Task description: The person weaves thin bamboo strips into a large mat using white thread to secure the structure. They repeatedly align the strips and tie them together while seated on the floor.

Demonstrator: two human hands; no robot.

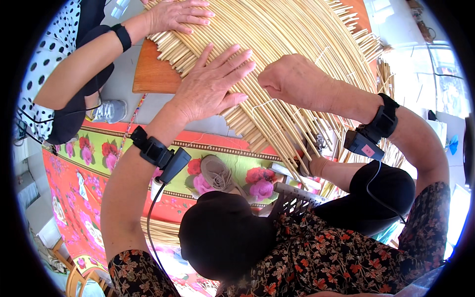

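A mat of pale reed sticks (287,34) lies across a wooden board (151,74). My left hand (213,84) rests flat on the sticks with its fingers spread, pressing them down. Just to its right, my right hand (289,79) is curled into a fist over the mat, pinching a thin white string (260,105) that runs among the sticks. Both wrists wear black straps with small devices. A co-worker's hand (175,15) lies on the mat's far left edge.
A co-worker in a dotted top sits at the upper left, with a grey shoe (110,111) on the floor. A red flowered cloth (89,163) covers the ground below the board. My knees in black trousers (222,232) fill the foreground, and loose reeds (386,74) lie at right.
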